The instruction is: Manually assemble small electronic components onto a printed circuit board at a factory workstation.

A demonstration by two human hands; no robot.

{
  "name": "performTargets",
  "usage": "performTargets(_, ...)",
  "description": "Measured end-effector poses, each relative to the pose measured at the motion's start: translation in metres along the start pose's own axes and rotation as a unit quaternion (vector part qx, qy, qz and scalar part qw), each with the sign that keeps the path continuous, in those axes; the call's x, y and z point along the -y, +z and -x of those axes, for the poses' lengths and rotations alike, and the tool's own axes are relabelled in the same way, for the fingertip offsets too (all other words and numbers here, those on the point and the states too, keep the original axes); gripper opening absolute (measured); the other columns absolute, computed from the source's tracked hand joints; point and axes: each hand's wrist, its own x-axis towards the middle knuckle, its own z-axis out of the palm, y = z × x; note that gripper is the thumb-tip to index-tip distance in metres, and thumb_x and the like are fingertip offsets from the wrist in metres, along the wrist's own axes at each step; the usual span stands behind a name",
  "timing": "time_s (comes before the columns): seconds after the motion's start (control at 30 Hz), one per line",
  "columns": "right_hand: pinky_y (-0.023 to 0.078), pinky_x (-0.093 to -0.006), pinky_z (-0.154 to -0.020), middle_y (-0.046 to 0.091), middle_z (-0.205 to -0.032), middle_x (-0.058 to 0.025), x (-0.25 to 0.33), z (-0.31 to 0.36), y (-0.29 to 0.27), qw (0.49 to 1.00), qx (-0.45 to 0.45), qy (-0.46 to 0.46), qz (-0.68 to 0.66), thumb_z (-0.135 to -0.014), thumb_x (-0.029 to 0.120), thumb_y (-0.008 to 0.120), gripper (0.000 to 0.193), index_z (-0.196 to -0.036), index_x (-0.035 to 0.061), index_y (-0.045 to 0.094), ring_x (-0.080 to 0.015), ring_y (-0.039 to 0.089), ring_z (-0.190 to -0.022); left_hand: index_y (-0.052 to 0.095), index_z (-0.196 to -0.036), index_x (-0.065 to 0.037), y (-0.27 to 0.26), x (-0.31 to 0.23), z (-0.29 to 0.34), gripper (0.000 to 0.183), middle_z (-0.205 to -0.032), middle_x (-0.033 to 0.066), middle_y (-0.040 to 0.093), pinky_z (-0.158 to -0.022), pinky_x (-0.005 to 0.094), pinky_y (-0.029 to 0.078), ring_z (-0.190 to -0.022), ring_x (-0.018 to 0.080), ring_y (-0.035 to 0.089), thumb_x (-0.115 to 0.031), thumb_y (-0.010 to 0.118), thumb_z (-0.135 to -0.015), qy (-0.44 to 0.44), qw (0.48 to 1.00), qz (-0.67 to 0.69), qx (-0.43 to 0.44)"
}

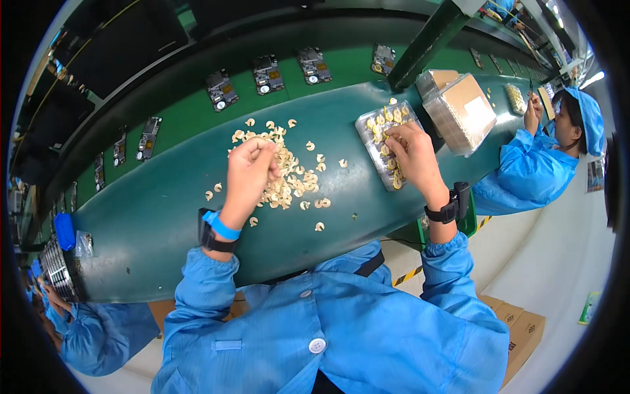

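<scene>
A loose pile of small, pale, C-shaped pieces [283, 178] lies on the green tabletop [157, 203]. Over the pile's left side is my left hand [249, 172], its fingers curled into a pinch; whatever they hold is hidden. To the right, a transparent plastic tray [369, 146] carries rows of yellowish round pieces [398, 115]. My right hand [416, 154] reaches over the tray's right part, thumb and fingers closed together at the pieces. I cannot make out what is between those fingertips.
Stacked transparent trays with brown card [462, 111] stand right of my tray. Circuit boards [268, 74] line the green strip behind the table, and a dark green post [430, 43] rises there. A co-worker in blue [538, 164] works at the far right. A blue object [64, 231] lies far left.
</scene>
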Motion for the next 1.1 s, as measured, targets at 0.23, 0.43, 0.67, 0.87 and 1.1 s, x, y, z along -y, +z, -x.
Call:
performTargets(0.23, 0.051, -0.0483, -0.078, 0.063, -0.094, -0.0229, 0.008, 0.002, 0.008, 0.992, -0.018, -0.108, 0.055, -0.091, 0.002, 0.063, 0.013, -0.103, -0.0037, 0.063, -0.0435, 0.063, -0.087, 0.066, -0.096, -0.001, 0.014, 0.019, 0.032, 0.015, -0.07, 0.0017, 0.064, -0.056, 0.0216, 0.049, -0.061, 0.0071, 0.061, -0.013, 0.06, -0.103, 0.092, 0.995, 0.015, -0.039)
performTargets(0.43, 0.055, -0.043, -0.083, 0.07, -0.103, -0.0269, 0.028, 0.014, 0.004, 0.987, -0.108, -0.113, 0.032, -0.092, -0.002, 0.061, 0.022, -0.114, -0.0033, 0.066, -0.0428, 0.069, -0.096, 0.067, -0.1, 0.002, -0.002, -0.023, 0.131, 0.014, -0.079, 0.0041, 0.067, -0.065, 0.0254, 0.054, -0.071, 0.0099, 0.066, -0.01, 0.06, -0.103, 0.103, 0.994, -0.026, 0.033)
performTargets(0.67, 0.058, -0.0282, -0.081, 0.077, -0.097, -0.0098, 0.154, 0.064, 0.042, 0.924, 0.063, -0.082, -0.369, -0.091, 0.004, 0.074, 0.016, -0.105, -0.0035, 0.074, -0.0161, 0.074, -0.09, 0.067, -0.111, 0.006, -0.048, -0.07, 0.225, 0.018, -0.093, 0.0093, 0.072, -0.079, 0.0285, 0.057, -0.087, 0.0151, 0.071, -0.008, 0.063, -0.1, 0.064, 0.986, -0.149, 0.027)
performTargets(0.87, 0.059, -0.0275, -0.081, 0.076, -0.097, -0.0107, 0.261, 0.089, 0.054, 0.824, 0.168, -0.174, -0.512, -0.089, 0.004, 0.077, 0.018, -0.105, -0.0041, 0.074, -0.0156, 0.074, -0.092, 0.067, -0.117, 0.009, -0.038, -0.122, 0.276, 0.025, -0.103, 0.0135, 0.075, -0.083, 0.0281, 0.057, -0.096, 0.0174, 0.072, -0.008, 0.068, -0.098, 0.121, 0.963, -0.222, -0.094)
performTargets(1.1, 0.06, -0.027, -0.08, 0.076, -0.096, -0.0112, 0.287, 0.033, 0.047, 0.738, 0.168, -0.169, -0.631, -0.091, 0.001, 0.074, 0.013, -0.103, -0.0042, 0.072, -0.0144, 0.073, -0.089, 0.071, -0.109, 0.007, -0.033, -0.164, 0.219, 0.019, -0.093, 0.0119, 0.076, -0.073, 0.0268, 0.058, -0.086, 0.0174, 0.074, -0.008, 0.065, -0.1, 0.216, 0.937, -0.221, -0.16)
